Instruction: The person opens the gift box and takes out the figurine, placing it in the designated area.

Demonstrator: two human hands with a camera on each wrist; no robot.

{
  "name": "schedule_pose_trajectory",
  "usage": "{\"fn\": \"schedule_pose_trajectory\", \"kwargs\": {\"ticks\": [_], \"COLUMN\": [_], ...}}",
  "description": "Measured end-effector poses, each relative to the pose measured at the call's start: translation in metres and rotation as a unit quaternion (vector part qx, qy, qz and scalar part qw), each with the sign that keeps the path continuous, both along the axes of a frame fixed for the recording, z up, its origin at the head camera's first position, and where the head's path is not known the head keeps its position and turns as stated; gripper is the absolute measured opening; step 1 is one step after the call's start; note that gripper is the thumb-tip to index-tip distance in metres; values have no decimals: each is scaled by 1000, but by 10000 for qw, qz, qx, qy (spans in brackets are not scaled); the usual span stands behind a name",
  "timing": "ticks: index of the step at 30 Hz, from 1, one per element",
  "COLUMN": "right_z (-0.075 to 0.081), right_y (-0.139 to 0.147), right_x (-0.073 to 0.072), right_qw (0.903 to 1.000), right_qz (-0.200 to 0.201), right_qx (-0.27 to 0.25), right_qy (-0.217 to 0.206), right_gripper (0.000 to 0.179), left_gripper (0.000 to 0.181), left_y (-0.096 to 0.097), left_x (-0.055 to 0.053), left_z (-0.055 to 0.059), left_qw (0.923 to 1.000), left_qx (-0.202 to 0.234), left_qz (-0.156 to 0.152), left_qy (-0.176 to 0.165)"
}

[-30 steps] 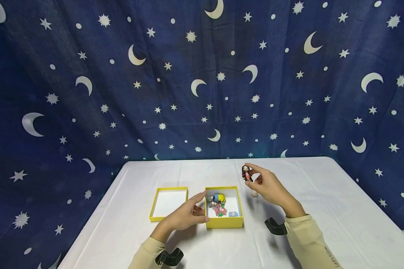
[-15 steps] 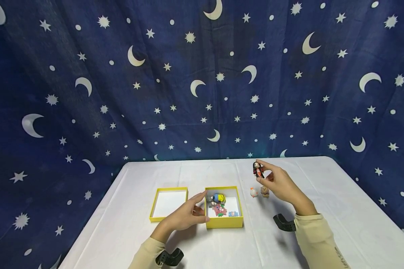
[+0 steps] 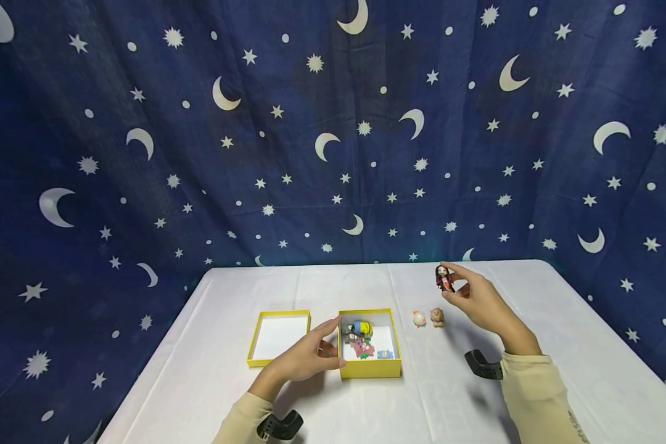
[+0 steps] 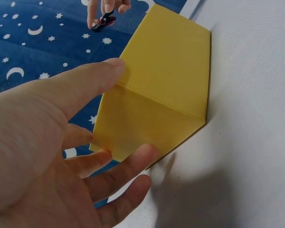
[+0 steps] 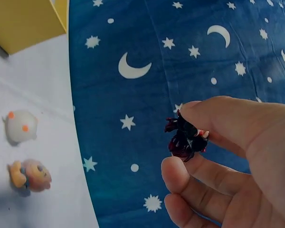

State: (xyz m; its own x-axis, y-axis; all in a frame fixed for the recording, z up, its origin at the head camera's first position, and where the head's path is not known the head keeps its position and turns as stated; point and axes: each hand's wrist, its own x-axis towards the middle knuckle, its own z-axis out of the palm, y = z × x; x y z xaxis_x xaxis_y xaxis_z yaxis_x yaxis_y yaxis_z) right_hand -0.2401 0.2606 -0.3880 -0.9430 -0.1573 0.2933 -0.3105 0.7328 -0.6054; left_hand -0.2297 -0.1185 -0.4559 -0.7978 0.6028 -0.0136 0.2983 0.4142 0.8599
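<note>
My right hand pinches a small doll figurine with long black hair and dark red clothes, raised over the table's far right. The right wrist view has the dark figurine between thumb and fingers. At the left side of an open yellow box, my left hand rests thumb and fingers against the wall with relaxed fingers. In the left wrist view the thumb touches the yellow box at its upper edge. Inside the box lie a blue-and-yellow figurine, a pink-red one and a small blue piece.
A white round figurine with orange spots and a brown animal figurine stand right of the box. The shallow yellow-rimmed lid lies to the left, its white inside up. A white cloth covers the table, with a starry blue curtain behind.
My right hand has carried the doll figurine to the right, away from the box, uncovering the white and brown figurines. The left hand has stayed at the box.
</note>
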Motion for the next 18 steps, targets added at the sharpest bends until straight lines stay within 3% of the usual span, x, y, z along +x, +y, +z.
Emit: {"fn": "schedule_pose_trajectory", "kwargs": {"ticks": [18], "right_z": [-43], "right_y": [29], "right_x": [-17], "right_qw": [9985], "right_qz": [1], "right_qx": [-252], "right_qy": [-482], "right_gripper": [61], "left_gripper": [89], "left_y": [0], "left_x": [0], "left_z": [-3], "left_qw": [10000], "left_qx": [23], "left_qz": [-22], "left_qy": [-22]}}
